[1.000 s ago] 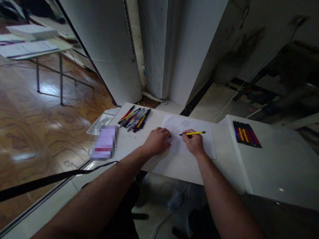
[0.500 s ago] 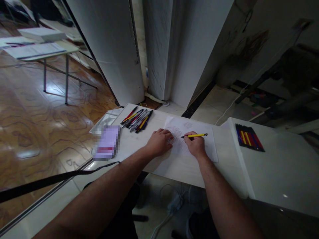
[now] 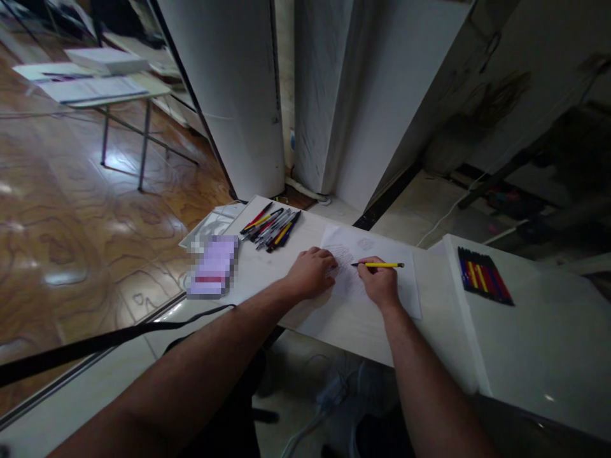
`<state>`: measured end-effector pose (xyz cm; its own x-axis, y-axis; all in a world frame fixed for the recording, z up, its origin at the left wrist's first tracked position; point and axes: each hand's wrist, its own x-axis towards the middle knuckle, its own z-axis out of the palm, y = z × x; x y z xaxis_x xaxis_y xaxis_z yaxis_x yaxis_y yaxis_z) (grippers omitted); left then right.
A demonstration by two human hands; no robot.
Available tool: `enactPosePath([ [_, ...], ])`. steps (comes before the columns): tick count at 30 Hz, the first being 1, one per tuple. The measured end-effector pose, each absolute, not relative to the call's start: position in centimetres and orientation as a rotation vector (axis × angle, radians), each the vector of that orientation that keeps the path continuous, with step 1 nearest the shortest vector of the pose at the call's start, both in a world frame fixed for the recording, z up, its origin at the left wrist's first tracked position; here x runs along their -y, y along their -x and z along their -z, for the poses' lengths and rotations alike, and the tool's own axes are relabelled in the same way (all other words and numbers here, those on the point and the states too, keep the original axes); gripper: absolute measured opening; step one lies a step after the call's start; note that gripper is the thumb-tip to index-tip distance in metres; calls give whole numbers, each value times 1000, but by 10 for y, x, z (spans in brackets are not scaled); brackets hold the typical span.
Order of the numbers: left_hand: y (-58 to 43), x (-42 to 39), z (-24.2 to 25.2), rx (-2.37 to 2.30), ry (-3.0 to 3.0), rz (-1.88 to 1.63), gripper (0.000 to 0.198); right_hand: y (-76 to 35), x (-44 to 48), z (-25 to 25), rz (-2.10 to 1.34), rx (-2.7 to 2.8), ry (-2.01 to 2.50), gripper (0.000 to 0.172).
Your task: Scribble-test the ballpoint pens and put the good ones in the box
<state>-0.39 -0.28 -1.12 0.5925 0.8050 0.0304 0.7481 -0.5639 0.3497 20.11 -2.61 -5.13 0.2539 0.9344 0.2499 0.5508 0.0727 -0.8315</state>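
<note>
A yellow pen [image 3: 382, 264] with black ends is pinched in my right hand [image 3: 380, 285], its dark tip pointing left at a white sheet of paper [image 3: 405, 296]. Small handwritten lines cover the sheet's left part, and a small faint drawing sits near its top. Resting flat on the sheet's left side is my left hand [image 3: 312, 273], fingers spread a little and holding nothing. Whether the tip touches the paper I cannot tell.
A loose pile of pens [image 3: 272, 229] lies at the table's far left, near a blurred-out purple object [image 3: 214, 267]. On the white surface at right is a row of coloured pens [image 3: 484, 277]. A black strap [image 3: 119, 334] crosses the lower left. Behind stands a small folding table [image 3: 155, 89].
The whole view has shifted slightly, so most things sit a little further right. My right hand and the pen have moved slightly with it; my left hand stays on the paper.
</note>
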Motion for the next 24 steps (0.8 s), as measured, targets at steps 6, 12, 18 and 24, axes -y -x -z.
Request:
enactPosePath([
  [6,5,4,9,-1252,-2524,-258,38,-201,27,49,-497,1389,1636,17],
  [12,5,4,7,-1249,-2511,-265,36,-200,26,49,-507,1397,1619,17],
  [18,5,4,7,-1257,-2491,-267,37,-200,26,48,-471,1396,1636,19],
  [24,5,4,8,-1249,-2506,-278,37,-201,25,52,-455,1388,1621,18],
])
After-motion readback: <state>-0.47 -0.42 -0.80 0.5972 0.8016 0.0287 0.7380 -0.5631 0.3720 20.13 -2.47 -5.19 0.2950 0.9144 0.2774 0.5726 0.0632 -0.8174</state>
